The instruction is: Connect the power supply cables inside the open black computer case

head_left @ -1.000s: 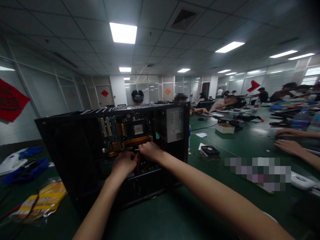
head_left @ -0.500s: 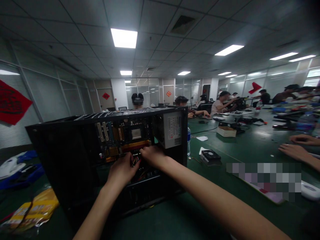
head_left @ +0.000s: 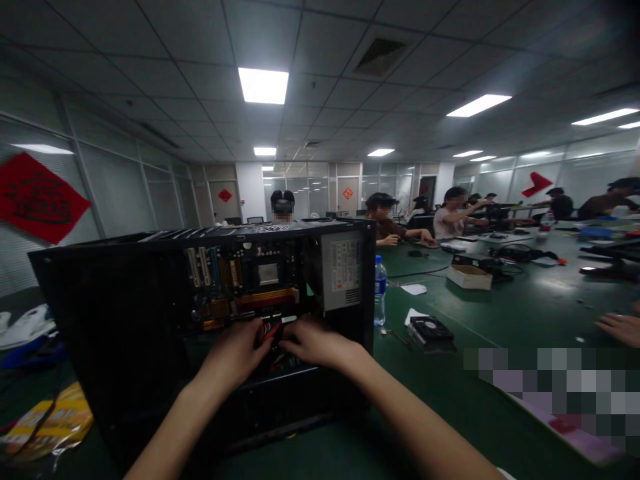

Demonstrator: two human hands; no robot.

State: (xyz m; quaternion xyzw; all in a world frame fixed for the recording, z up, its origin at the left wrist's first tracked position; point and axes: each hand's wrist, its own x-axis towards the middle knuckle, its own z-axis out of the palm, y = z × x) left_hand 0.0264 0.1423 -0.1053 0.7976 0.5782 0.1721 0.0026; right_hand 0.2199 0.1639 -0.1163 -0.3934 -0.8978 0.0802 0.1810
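An open black computer case (head_left: 125,313) lies on its side on the green table (head_left: 450,400), its motherboard (head_left: 240,280) and grey power supply (head_left: 343,270) facing me. Both my hands reach inside, just below the motherboard's yellow and red slots. My left hand (head_left: 235,353) and my right hand (head_left: 313,341) meet fingertip to fingertip around a bundle of red and dark cables (head_left: 273,330). The fingers of both hands are curled onto these cables; the cable ends are hidden behind them.
A water bottle (head_left: 380,290) stands right of the case, with a black cooling fan (head_left: 430,331) beyond it. A yellow packet (head_left: 55,423) lies front left. Another person's hand (head_left: 620,327) rests at the right edge. Several people sit at the far table.
Both hands have dropped slightly lower inside the case and drawn together on the cables. The view has shifted left, so the case and the neighbour's hands sit further right.
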